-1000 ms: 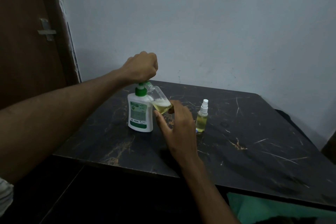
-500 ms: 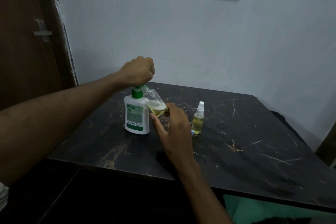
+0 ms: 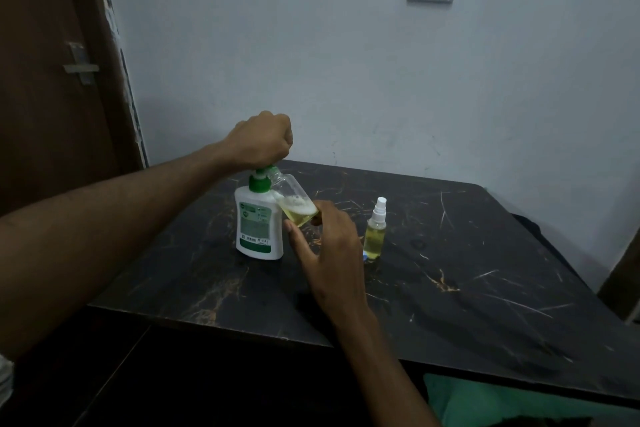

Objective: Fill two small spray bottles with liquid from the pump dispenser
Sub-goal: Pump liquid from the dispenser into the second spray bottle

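Standing on the dark marbled table is a white pump dispenser with a green pump head, and the left hand sits on top of it as a closed fist, fingers curled down over the pump. At about four o'clock from that fist, the right hand holds an uncapped clear spray bottle, pinching its lower end between thumb and fingertips. That bottle is tilted, its open neck up at the dispenser's spout just under the left fist, its base low toward the right hand; yellowish liquid with some foam pools in the lower part. The two hands are apart, with the tilted bottle bridging between them. At three o'clock from the right hand, just beside it, a second spray bottle stands upright with its white sprayer top on, holding yellowish liquid.
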Tool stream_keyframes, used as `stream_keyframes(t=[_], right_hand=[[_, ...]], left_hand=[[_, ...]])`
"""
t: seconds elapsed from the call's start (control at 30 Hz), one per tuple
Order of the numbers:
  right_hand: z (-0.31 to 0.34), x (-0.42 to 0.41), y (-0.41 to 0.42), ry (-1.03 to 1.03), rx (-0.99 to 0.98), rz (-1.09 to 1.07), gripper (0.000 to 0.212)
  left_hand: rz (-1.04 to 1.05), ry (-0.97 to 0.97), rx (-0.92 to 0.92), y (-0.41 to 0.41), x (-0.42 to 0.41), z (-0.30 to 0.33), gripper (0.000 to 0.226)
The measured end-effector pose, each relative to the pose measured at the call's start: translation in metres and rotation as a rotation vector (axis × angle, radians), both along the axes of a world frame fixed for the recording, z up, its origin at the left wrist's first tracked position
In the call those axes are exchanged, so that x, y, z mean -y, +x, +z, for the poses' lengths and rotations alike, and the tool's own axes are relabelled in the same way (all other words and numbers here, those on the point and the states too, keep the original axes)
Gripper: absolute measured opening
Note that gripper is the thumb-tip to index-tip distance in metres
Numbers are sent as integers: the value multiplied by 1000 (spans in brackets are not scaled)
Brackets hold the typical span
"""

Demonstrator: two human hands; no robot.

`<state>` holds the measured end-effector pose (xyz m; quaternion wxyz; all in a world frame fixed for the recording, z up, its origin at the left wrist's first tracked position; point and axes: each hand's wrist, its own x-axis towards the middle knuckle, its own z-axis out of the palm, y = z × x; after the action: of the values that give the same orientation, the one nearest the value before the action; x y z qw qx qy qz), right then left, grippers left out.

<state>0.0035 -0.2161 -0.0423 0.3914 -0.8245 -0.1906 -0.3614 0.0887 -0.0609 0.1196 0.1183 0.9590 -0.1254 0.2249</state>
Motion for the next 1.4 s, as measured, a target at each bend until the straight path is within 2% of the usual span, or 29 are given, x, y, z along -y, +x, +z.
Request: stream_keyframes(t=[0.27, 0.43, 0.6, 0.7, 1.03, 1.4], right_hand=[[0, 0, 0, 4, 11, -6, 37], [-1, 0, 3, 7, 18, 1, 35], [-1, 1, 2, 13, 32, 8, 34], [-1, 1, 1, 20, 46, 9, 31], [-1, 1, 1, 12, 34, 6, 34], [0, 1, 0, 1, 40, -15, 38]], left_hand=[[-4, -3, 0, 1, -1, -2, 34], [-1, 27, 1, 1, 2, 3, 15], [-23, 5, -8, 5, 0, -4, 35], [-20, 24, -1, 3, 2, 1, 30], [-36, 33, 2, 8, -2, 0, 36], [-14, 45, 8, 8, 0, 0, 27]])
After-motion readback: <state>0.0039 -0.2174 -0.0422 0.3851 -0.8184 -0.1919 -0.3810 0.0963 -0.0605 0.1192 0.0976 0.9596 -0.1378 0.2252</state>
